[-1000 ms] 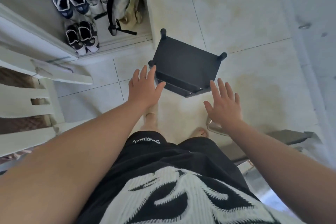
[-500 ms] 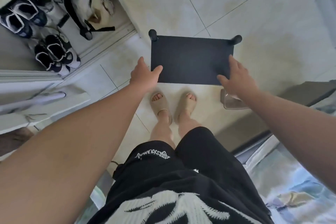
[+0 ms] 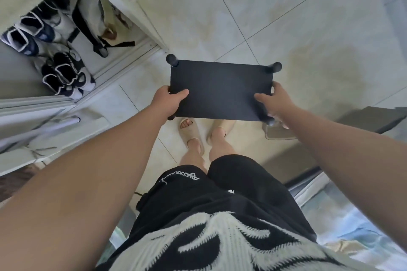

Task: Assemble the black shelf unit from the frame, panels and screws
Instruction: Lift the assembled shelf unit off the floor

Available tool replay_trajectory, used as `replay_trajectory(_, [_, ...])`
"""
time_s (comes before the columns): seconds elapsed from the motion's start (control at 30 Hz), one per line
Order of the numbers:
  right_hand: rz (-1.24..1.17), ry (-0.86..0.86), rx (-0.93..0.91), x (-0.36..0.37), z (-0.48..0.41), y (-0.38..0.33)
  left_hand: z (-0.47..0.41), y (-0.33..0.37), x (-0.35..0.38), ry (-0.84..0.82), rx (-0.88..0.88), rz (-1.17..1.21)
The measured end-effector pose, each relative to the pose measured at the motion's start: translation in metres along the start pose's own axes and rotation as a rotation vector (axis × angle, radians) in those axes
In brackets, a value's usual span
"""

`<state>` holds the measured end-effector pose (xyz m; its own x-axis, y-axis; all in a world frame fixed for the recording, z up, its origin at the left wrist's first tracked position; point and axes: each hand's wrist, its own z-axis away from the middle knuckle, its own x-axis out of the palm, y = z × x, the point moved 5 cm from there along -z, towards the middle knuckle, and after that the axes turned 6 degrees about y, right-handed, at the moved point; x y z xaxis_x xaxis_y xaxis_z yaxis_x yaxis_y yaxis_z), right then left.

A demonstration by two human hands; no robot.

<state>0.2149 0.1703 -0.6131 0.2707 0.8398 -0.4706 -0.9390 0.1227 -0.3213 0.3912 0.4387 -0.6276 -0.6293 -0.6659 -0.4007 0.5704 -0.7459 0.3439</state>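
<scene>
Both thumbs have slid onto the top of the black shelf unit [image 3: 221,91], which half a second earlier was only being clasped at its near corners and now sits lower in the head view, covering the person's toes. The left hand [image 3: 167,101] grips the unit's left edge, thumb [image 3: 181,94] flat on the top panel [image 3: 220,77] and fingers curled out of sight beneath. The right hand [image 3: 276,103] grips the right edge in the same way, thumb [image 3: 261,97] pointing inward across the panel.

The unit is seen from straight above, its panel level and square to the person. Rounded post caps show at the two far corners [image 3: 172,59], and post ends peep out beside each wrist at the near corners. Whether its legs touch the tiled floor [image 3: 308,17] cannot be told.

Beige sandals [image 3: 191,133] stand just behind the panel's near edge, below black shorts [image 3: 220,193]. A clear container [image 3: 278,134] lies on the floor under the right wrist. To the left, an open cupboard [image 3: 123,9] holds dark-and-white sneakers [image 3: 63,72] and a pale bag with black straps [image 3: 88,13].
</scene>
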Motion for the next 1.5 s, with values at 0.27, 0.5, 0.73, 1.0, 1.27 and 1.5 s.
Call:
replay_trajectory(0.27, [-0.242, 0.126, -0.174, -0.086, 0.022, -0.054, 0.054, 0.097, -0.010, 0.079, 0.169, 0.151])
replay_trajectory(0.5, [-0.342, 0.210, -0.265, -0.161, 0.019, -0.108, 0.072, 0.199, -0.005, 0.094, 0.325, 0.166])
replay_trajectory(0.73, [-0.396, 0.304, -0.288, -0.220, -0.025, -0.201, 0.026, 0.332, -0.004, 0.049, 0.425, 0.193])
replay_trajectory(1.0, [-0.448, 0.412, -0.219, -0.283, -0.090, -0.311, -0.032, 0.512, -0.005, -0.055, 0.467, 0.079])
replay_trajectory(1.27, [-0.589, 0.477, -0.165, -0.364, -0.165, -0.374, -0.056, 0.687, 0.038, -0.089, 0.553, -0.010])
replay_trajectory(1.5, [-0.632, 0.489, -0.155, -0.460, -0.246, -0.422, -0.069, 0.830, 0.107, -0.104, 0.582, -0.126])
